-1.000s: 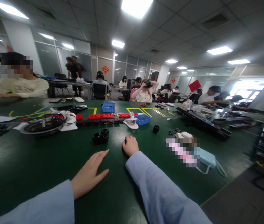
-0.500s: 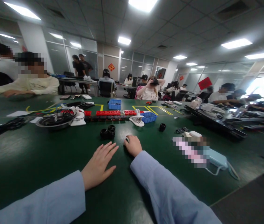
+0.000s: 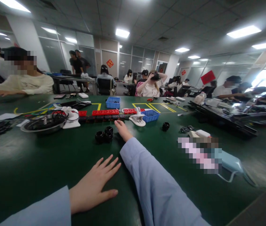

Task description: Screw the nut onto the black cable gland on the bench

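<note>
The left hand (image 3: pixel 95 185) is hovering over or lying on the green table (image 3: pixel 59 163), palm down and fingers widely spread, gripping nothing that shows; it would likely be serving best by remaining loose and clear of the other arm. The right hand (image 3: pixel 123 131) is pointing forward, its fingers near a row of red and black parts (image 3: pixel 105 112); its underside is hiding from view, so how far it is closing, or on what, I cannot tell. A low, gentle path would probably be sparing its neighbours a knock. Just left of it on the table, a cluster of black rings (image 3: pixel 103 135) is sitting bunched, looking round and glossy. Well to the right, a lone black ring (image 3: pixel 166 126) is showing the same sheen.
</note>
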The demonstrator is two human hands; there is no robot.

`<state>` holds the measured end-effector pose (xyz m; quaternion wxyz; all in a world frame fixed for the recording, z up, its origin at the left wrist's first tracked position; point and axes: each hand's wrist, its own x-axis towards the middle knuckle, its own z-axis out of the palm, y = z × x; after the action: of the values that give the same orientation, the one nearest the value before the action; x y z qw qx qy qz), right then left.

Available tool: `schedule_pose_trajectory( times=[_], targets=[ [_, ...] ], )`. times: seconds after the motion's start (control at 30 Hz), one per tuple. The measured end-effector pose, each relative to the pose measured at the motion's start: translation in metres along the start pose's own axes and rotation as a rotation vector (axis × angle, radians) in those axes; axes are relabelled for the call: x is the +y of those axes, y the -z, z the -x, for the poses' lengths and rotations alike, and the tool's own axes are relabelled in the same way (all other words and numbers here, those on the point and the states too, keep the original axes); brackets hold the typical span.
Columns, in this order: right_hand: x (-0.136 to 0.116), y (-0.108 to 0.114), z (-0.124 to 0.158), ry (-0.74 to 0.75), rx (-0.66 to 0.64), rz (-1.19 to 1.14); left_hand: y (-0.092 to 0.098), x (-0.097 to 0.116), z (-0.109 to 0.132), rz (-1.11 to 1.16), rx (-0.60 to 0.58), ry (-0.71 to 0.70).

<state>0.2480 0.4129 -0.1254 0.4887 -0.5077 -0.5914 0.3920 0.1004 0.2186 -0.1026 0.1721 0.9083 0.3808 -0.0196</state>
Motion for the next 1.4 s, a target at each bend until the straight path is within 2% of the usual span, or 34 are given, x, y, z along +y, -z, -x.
schedule_pose_trajectory(
  times=[0.3, 0.5, 1.17, 1.3, 1.4],
  targets=[
    [-0.001, -0.007, -0.018, 0.002, -0.270, 0.033, -0.001, -0.003, -0.005, 0.028, -0.030, 0.000],
    [0.000, -0.014, -0.020, -0.023, -0.353, 0.094, -0.004, -0.006, -0.005, 0.031, -0.015, -0.013],
    [-0.001, -0.016, -0.018, 0.021, -0.399, 0.263, -0.003, -0.006, -0.006, -0.014, -0.011, -0.023],
    [-0.001, -0.018, -0.019, 0.032, -0.378, 0.319, -0.001, -0.005, -0.006, -0.012, -0.032, -0.012],
    [0.002, -0.011, -0.022, 0.033, -0.328, 0.370, -0.001, -0.005, -0.006, -0.004, -0.031, -0.007]
  ],
)
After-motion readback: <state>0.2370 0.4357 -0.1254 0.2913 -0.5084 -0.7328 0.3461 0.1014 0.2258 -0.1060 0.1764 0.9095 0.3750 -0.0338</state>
